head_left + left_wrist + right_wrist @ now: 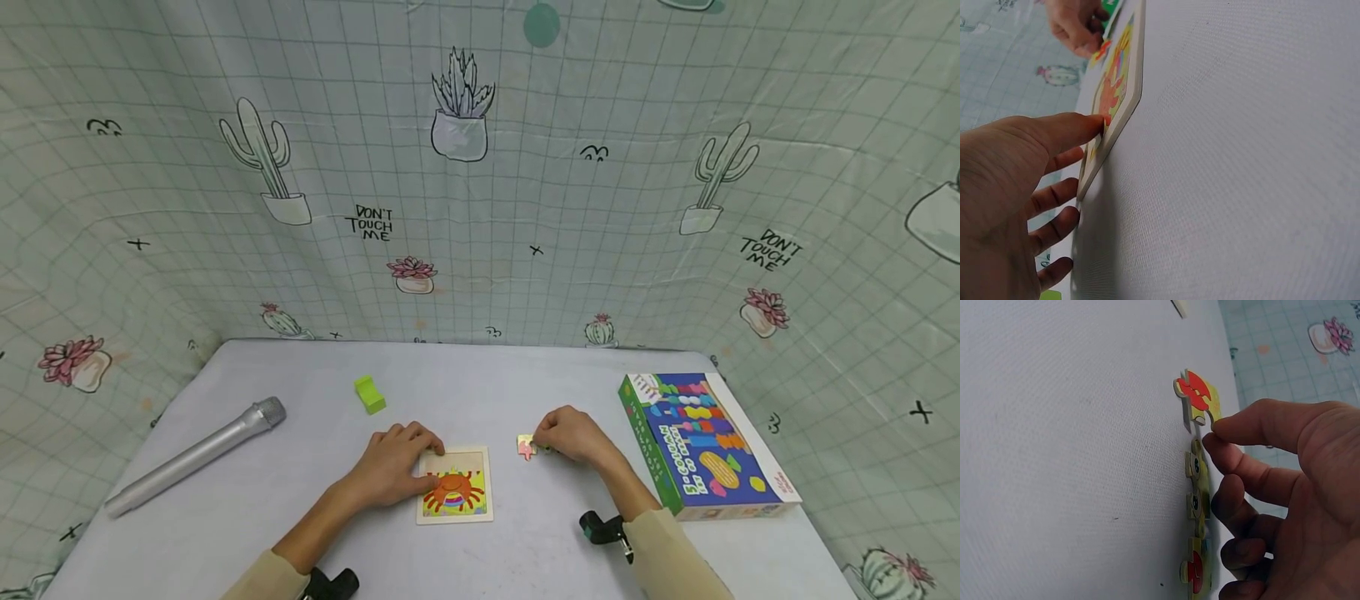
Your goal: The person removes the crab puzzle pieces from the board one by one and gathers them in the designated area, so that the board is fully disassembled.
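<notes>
puzzle board (462,459) lies flat on the white bench (540,542) at the lower middle of the head view, with an orange crab picture (453,493) over its lower part and bare wood along the top. the left hand (401,464) is at the board's left side, its grip spread wide: the thumb rests on the left of the picture, the index finger reaches the upper edge, and the other fingers are apart and slightly bent. in the left wrist view that thumb meets the board's face left of centre.

the right hand (576,433), right of centre in the head view, has its grip drawn together, thumb and index fingertip pinching a corner of a red and yellow puzzle piece (1196,394). its remaining fingers are bent in, with nothing visible between them. the pinched piece shows at the upper right of the right wrist view. other pieces (1195,503), with painted eyes and a patch of red, run in a row below it to the lower edge of the frame; whether the bent fingers touch them, i cannot tell.

a silver microphone (202,454) slants across the lower left of the head view, a lime green block (370,395) lies above the left hand, and a colourful box (708,450) is at the lower right.
</notes>
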{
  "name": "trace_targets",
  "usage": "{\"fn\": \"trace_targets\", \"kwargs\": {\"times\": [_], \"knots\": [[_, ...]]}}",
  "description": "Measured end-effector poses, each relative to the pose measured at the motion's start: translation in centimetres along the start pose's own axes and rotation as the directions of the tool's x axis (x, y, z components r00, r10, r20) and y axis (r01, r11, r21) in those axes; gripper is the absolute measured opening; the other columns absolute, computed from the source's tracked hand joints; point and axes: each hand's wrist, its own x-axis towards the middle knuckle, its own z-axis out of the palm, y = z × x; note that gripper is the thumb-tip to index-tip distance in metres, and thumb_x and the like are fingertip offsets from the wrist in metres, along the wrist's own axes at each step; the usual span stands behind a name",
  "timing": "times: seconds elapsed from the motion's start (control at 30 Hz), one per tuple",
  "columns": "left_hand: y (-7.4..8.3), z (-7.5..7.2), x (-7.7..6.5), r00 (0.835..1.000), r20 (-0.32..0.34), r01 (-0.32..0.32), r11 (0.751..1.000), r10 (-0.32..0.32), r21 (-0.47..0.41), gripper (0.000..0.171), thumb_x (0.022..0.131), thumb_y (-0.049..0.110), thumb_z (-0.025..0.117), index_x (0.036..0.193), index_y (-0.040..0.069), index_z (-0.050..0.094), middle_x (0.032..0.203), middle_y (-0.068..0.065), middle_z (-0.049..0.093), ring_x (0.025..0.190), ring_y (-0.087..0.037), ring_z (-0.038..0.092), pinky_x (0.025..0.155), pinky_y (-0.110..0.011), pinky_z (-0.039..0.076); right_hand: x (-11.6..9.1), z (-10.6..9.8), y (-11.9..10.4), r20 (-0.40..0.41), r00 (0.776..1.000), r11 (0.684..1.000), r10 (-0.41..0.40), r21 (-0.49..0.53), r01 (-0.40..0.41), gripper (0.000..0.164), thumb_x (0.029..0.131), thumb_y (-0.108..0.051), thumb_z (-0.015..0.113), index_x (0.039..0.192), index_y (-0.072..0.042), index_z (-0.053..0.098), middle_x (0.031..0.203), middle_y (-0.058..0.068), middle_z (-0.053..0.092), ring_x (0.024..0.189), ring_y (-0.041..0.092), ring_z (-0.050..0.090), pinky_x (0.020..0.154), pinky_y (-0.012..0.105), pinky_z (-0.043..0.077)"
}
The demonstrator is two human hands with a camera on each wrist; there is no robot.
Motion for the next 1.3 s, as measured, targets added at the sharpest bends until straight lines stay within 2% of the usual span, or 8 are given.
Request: {"fn": "trace_targets", "kwargs": {"times": [0.53, 0.73, 0.87, 0.97, 1.3], "knots": [[0.0, 0.1, 0.0, 1.0, -0.008, 0.004, 1.0, -0.004, 0.016, 0.033, 0.083, 0.035, 0.08, 0.111, 0.026, 0.065, 0.119, 0.002, 0.06, 0.112, -0.026, 0.053, 0.092, -0.056, 0.038, 0.0, 0.0, -0.2, -0.035, 0.999, 0.998, 0.012, -0.058, -0.014, 0.013, 0.087, -0.019, 0.071, 0.078, -0.01, 0.07, 0.071, 0.0, 0.063, 0.063, 0.016, 0.051, 0.057, 0.029, 0.038], [0.0, 0.1, 0.0, 1.0, -0.008, 0.002, 1.0, -0.002, 0.012, 0.032, 0.083, 0.034, 0.08, 0.111, 0.026, 0.065, 0.119, 0.002, 0.059, 0.112, -0.027, 0.053, 0.091, -0.055, 0.038, 0.1, 0.4, -0.3, 0.001, 0.999, 0.998, -0.047, -0.046, 0.047, 0.011, 0.085, -0.021, 0.077, 0.092, -0.015, 0.07, 0.077, 0.002, 0.059, 0.067, 0.018, 0.051, 0.059, 0.031, 0.038], [0.0, 0.1, 0.0, 1.0, -0.007, -0.003, 1.0, 0.003, 0.007, 0.032, 0.083, 0.034, 0.079, 0.111, 0.026, 0.065, 0.119, 0.002, 0.059, 0.111, -0.027, 0.053, 0.091, -0.056, 0.038, 0.1, 0.8, -0.3, 0.023, 0.995, 0.989, -0.099, -0.111, 0.101, 0.024, 0.079, -0.021, 0.084, 0.098, -0.017, 0.069, 0.078, 0.002, 0.055, 0.071, 0.019, 0.048, 0.062, 0.032, 0.036], [0.1, 0.1, -0.1, 1.0, -0.009, -0.005, 1.0, 0.005, 0.008, 0.032, 0.083, 0.034, 0.08, 0.111, 0.025, 0.065, 0.119, 0.002, 0.06, 0.11, -0.026, 0.053, 0.091, -0.055, 0.039, 0.2, 0.9, -0.4, 0.02, 0.992, 0.978, -0.126, -0.162, 0.128, 0.027, 0.078, -0.021, 0.086, 0.099, -0.017, 0.069, 0.076, 0.001, 0.054, 0.073, 0.019, 0.046, 0.063, 0.033, 0.035], [0.1, 0.0, -0.1, 1.0, -0.011, -0.003, 1.0, 0.003, 0.012, 0.032, 0.083, 0.033, 0.08, 0.11, 0.025, 0.065, 0.119, 0.001, 0.06, 0.11, -0.026, 0.053, 0.09, -0.055, 0.039, 0.0, 1.2, -0.8, 0.003, 0.994, 0.976, -0.106, -0.19, 0.105, 0.023, 0.08, -0.021, 0.084, 0.098, -0.017, 0.07, 0.077, 0.002, 0.054, 0.077, 0.02, 0.046, 0.063, 0.033, 0.035]]}}
